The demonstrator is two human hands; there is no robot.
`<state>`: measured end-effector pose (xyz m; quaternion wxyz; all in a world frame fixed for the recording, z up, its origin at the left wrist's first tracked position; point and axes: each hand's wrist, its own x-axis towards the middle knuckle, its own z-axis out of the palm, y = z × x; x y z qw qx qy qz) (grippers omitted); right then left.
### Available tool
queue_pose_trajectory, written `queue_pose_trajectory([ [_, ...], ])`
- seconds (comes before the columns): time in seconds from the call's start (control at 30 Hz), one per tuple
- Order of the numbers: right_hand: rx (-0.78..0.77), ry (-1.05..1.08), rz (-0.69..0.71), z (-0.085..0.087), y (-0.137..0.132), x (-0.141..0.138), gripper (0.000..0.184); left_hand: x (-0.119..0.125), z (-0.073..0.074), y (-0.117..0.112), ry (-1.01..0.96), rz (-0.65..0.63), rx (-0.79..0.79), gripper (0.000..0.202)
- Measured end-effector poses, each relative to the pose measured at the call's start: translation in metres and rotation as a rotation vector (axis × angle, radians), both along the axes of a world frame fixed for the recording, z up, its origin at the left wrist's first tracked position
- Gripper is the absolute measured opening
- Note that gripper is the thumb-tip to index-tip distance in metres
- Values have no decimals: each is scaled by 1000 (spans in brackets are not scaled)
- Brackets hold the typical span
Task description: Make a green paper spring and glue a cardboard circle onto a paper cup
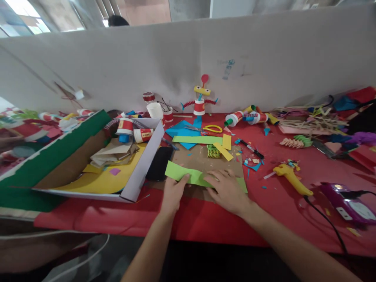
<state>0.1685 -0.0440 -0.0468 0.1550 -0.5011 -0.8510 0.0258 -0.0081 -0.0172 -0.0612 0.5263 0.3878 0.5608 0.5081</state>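
A light green paper strip (190, 174) lies on a brown cardboard sheet (202, 160) on the red table. My left hand (174, 192) rests with its fingertips on the strip's near edge, fingers closed together. My right hand (226, 188) lies flat over the strip's right part, fingers stretched out. A black phone (159, 163) lies just left of the strip.
An open box (138, 172) with yellow paper and paper cups stands at the left. Scissors (209, 128), green and yellow strips (197, 139), a cup figure (199, 102), a yellow glue gun (290, 177) and a purple device (346, 201) with a cord lie around. A white partition closes the back.
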Motion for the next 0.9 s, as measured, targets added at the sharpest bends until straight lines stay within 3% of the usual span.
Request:
queue_pose_trajectory([
  [0.1,42,-75,42,-4,1,7,21,-7,3,-2,165,83,85,65],
  [0.2,33,-100,40,-8,-2,9,21,-8,9,-13,677,228,385,66],
  [0.23,31,-105,32,-9,-3,9,21,-6,11,-18,863,184,482,61],
  [0.27,28,-110,23,-9,-4,8,21,-2,13,-22,1009,54,558,49],
  [0.33,21,-113,9,-9,-7,8,21,7,15,-29,1176,-311,646,27],
  [0.37,16,-110,5,-8,-8,8,21,11,15,-30,1224,-427,645,22],
  [0.43,1,-83,-2,-8,-10,12,22,18,14,-28,1302,-563,621,23],
  [0.53,-45,4,-33,-9,-14,23,21,19,13,-20,1355,-617,607,22],
  [0.77,-148,229,-172,-16,-22,58,19,9,13,-12,1227,-636,600,16],
  [0.9,-115,226,-107,-14,-17,66,19,10,12,-13,1209,-610,576,16],
])
